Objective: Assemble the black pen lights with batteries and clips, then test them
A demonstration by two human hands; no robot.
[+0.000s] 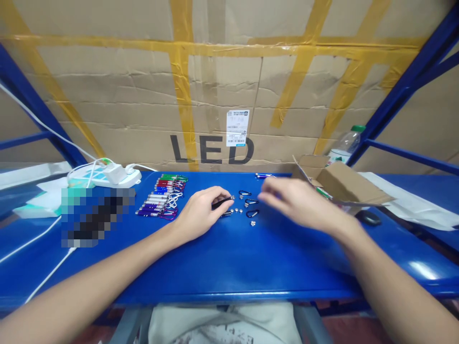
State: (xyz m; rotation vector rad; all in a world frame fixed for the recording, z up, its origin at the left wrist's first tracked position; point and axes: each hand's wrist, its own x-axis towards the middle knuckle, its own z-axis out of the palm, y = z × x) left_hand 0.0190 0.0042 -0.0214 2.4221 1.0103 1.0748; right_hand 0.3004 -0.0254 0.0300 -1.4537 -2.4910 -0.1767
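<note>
My left hand (206,210) is closed around a slim black flashlight tube (222,203), its silvery end pointing right. Just right of those fingers, my right hand (292,198) hovers over the table, its fingers bent and smeared by motion, so whether they hold anything is unclear. Between the hands lie black carabiner clips (252,213), small silvery button cells (241,211) and a little metal part (253,223). Another dark tube (226,214) is partly hidden below my left fingers. Left of that hand, keychain flashlights (158,197) in several colours form a row with their carabiners.
An open cardboard box (344,184) stands at the right, with a plastic bottle (346,145) behind and a black mouse (369,218) beside it. A purple flashlight (264,176) lies at the back edge. A white power strip (103,176) with cables sits left. A large carton (143,105) walls the back.
</note>
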